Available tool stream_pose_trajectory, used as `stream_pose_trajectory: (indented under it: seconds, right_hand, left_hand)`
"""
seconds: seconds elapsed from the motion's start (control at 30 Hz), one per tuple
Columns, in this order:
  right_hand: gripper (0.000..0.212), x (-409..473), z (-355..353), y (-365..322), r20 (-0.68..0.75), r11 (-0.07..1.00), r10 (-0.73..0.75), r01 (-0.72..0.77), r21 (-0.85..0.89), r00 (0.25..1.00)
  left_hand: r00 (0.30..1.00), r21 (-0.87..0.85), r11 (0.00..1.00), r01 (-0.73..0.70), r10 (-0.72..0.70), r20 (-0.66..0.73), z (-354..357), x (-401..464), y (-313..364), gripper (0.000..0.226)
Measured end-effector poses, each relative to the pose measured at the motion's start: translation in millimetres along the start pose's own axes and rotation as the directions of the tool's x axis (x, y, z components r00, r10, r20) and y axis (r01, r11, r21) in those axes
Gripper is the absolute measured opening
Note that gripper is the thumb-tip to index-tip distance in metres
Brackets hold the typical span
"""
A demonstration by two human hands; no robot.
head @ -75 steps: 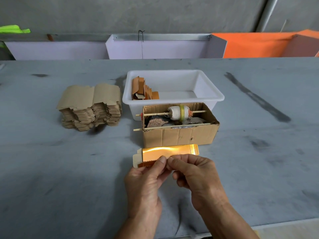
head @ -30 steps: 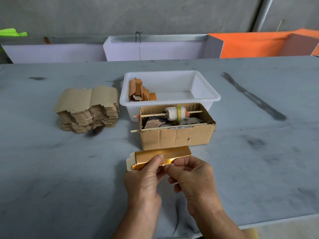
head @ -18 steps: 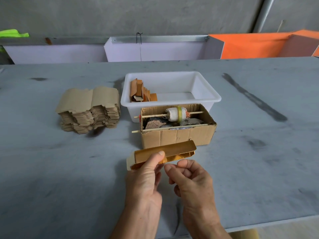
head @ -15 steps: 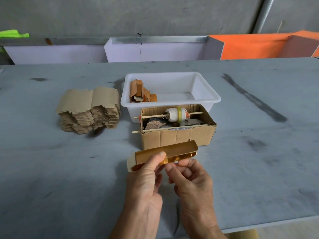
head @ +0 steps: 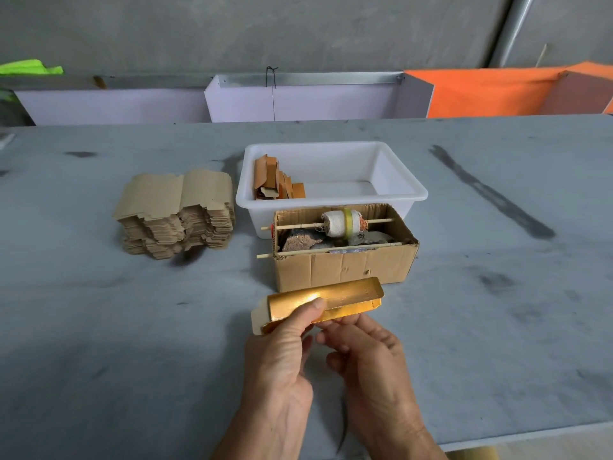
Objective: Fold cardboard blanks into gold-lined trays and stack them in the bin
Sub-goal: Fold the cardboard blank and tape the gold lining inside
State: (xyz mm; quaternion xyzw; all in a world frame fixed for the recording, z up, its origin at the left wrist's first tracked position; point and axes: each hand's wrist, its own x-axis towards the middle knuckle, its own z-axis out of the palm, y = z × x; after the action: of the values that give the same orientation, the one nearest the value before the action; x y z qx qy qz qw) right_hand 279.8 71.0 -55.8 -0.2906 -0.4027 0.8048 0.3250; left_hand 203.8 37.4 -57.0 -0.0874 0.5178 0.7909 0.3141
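Gold-lined blank [head: 326, 302], half folded, held above the near table just in front of a cardboard box [head: 343, 260]. Pinched at its left part by the left hand [head: 282, 356], thumb on the gold face; touched from beneath by curled fingers of the right hand [head: 368, 360], exact grip hidden. Behind the box, a white bin [head: 401, 184] with folded trays [head: 277, 180] at its left end. Left of that, a stack of flat blanks [head: 175, 214]. Grey, smudged table [head: 99, 327], dark streak [head: 491, 194] far right. Beyond: lilac [head: 305, 101] and orange [head: 491, 91] panels, grey wall [head: 265, 28].

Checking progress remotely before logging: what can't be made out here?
Head view only:
- Gold tray: near edge hidden by left hand and right hand; glare blurs its lining.
- White bin: finished trays overlap, uncountable.
- Stack of blanks: layers too fine to count.
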Motion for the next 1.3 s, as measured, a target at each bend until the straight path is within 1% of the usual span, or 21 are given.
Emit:
stream_pose_trajectory:
  seconds: [0.07,0.2,0.27,0.37,0.43,0.5,0.57,0.67,0.7,0.83,0.97,1.1,1.23,1.3]
  right_hand:
    - [0.007,0,1,-3,0.010,0.997,0.059,-0.060,0.048,0.998]
    - [0.004,5,1,-2,-0.089,0.989,0.110,-0.101,0.104,0.990]
    - [0.006,5,2,-2,-0.118,0.988,0.110,-0.096,0.121,0.987]
    - [0.013,5,2,-2,-0.157,0.991,0.074,-0.055,0.123,0.985]
    - [0.018,5,2,-2,-0.173,0.996,0.045,-0.031,0.084,0.984]
    - [0.022,5,2,-2,-0.195,0.997,0.050,-0.035,0.076,0.980]
    - [0.017,6,1,-2,-0.198,0.992,0.074,-0.053,0.113,0.977]
    - [0.010,7,1,-2,-0.195,0.986,0.105,-0.078,0.145,0.975]
    - [0.009,7,1,-2,-0.204,0.987,0.110,-0.083,0.138,0.973]
    - [0.006,12,2,-3,-0.232,0.989,0.117,-0.090,0.121,0.966]
    - [0.009,17,-2,-8,-0.274,0.987,0.121,-0.087,0.133,0.954]
    - [0.015,25,-7,-13,-0.286,0.989,0.119,-0.088,0.118,0.951]
    - [0.004,30,-8,-16,-0.262,0.986,0.149,-0.124,0.112,0.954]
    - [0.005,31,-10,-18,-0.255,0.988,0.150,-0.132,0.085,0.955]
  left_hand:
    - [1.000,0.002,1.000,-0.011,0.011,0.028,-1,1,1,0.022]
    - [0.998,0.042,0.998,-0.036,0.033,0.060,0,0,3,0.027]
    - [0.996,0.056,0.998,-0.039,0.035,0.076,-2,-1,4,0.021]
    - [0.982,0.105,0.994,-0.041,0.021,0.186,-4,-4,3,0.013]
    - [0.972,0.121,0.991,-0.065,0.036,0.232,-4,-6,1,0.012]
    - [0.975,0.103,0.991,-0.082,0.059,0.213,-2,-6,-1,0.011]
    - [0.980,0.073,0.995,-0.073,0.058,0.189,2,-6,-1,0.009]
    - [0.979,0.069,0.993,-0.092,0.078,0.188,6,-4,0,0.028]
    - [0.978,0.074,0.991,-0.110,0.095,0.185,6,-4,0,0.030]
    - [0.979,0.083,0.986,-0.142,0.127,0.162,8,-3,-1,0.013]
    - [0.983,0.081,0.988,-0.134,0.122,0.134,8,-1,0,0.013]
    - [0.991,0.089,0.993,-0.081,0.071,0.116,10,4,1,0.012]
    - [0.992,0.042,0.999,0.005,-0.011,0.127,11,9,4,0.011]
    - [0.992,0.032,0.999,0.018,-0.021,0.120,11,10,7,0.012]
